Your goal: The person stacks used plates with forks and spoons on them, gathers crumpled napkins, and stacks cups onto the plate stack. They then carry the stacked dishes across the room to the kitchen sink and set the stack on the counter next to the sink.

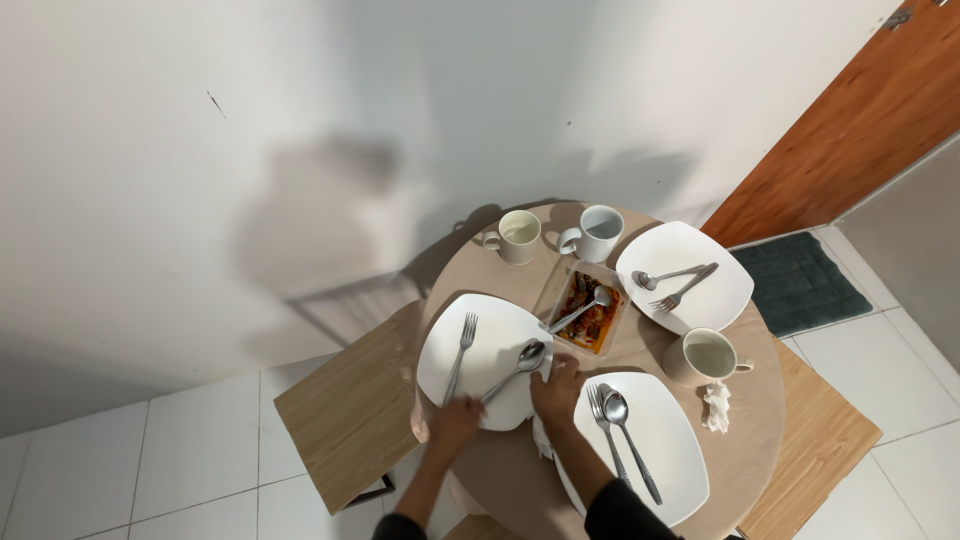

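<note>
This is a home dining corner. A small round table (760, 420) set with white square plates (690, 262), forks, spoons and mugs (519, 236) stands against a plain white wall (200, 150), on a white tiled floor (180, 470). Wooden stools (350, 410), a wooden door (860, 130) and a dark mat (800, 280) sit close by.

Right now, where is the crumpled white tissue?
In the head view, the tissue lies on the round table, right side, just below the beige mug, beside the nearest white plate.

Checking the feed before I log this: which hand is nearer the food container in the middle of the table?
Right. The right hand rests at the near-left plate's edge, just below the food container. The left hand is farther off, at that plate's near rim.
</note>
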### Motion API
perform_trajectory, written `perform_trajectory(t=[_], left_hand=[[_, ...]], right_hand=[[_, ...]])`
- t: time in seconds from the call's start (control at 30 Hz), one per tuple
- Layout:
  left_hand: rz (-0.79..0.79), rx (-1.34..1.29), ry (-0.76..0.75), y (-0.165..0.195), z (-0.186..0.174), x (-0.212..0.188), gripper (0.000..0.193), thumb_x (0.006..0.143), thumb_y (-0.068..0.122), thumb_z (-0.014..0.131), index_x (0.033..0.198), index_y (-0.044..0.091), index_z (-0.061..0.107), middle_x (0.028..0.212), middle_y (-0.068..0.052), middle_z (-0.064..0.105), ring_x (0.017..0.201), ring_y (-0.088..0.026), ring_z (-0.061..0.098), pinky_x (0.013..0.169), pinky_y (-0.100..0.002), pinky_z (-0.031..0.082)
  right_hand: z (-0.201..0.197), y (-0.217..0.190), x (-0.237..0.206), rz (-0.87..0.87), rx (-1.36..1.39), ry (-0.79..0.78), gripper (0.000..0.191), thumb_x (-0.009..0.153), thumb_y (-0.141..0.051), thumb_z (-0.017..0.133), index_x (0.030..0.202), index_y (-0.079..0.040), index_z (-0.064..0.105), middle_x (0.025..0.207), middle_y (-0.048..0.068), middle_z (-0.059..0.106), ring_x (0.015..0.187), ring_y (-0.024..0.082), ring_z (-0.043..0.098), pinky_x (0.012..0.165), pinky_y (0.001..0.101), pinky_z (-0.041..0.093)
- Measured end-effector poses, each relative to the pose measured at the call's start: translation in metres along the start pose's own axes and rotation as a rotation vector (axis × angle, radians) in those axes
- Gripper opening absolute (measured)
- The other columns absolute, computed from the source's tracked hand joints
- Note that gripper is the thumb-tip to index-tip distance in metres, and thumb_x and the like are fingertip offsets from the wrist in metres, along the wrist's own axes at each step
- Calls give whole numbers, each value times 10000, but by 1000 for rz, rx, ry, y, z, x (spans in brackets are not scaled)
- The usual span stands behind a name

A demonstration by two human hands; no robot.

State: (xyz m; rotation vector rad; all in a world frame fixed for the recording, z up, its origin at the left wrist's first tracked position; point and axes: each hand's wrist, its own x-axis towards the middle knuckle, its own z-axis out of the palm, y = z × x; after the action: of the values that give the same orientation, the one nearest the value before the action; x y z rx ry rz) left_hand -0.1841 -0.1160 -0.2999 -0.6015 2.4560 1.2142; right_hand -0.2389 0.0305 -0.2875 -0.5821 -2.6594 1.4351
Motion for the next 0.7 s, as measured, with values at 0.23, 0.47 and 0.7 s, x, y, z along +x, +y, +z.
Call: perform_trajectory(t=[0.23, 0.47, 0.7], left_hand=[[164, 265, 422, 9, -40, 20, 191, 705, 211, 504, 825, 72, 557, 801, -140, 535, 730, -274, 548, 662, -359, 443], [-9, 211, 286, 27, -32, 16, 182, 764, 203, 439, 879, 163, 574, 864, -60, 577, 804, -235, 545, 677, -362, 443], [33, 136, 278, 39, -22, 11, 164, 750, 223, 498, 868, 138, 575, 840, -51, 586, 791, -220, 558, 659, -334, 452]], right_hand=[[11, -21, -10, 432, 146, -464, 275, 740, -228, 571, 796, 41, 569, 590, 116, 589, 464, 168, 575, 445, 250, 491], [20, -28, -1, 326, 100, -435, 242, 696, -187, 639, 645, 47, 607, 528, 105, 591, 422, 146, 563, 408, 232, 480], [22, -25, 2, 292, 54, -426, 186, 655, -159, 674, 616, 14, 614, 509, 76, 590, 416, 115, 559, 401, 211, 472]])
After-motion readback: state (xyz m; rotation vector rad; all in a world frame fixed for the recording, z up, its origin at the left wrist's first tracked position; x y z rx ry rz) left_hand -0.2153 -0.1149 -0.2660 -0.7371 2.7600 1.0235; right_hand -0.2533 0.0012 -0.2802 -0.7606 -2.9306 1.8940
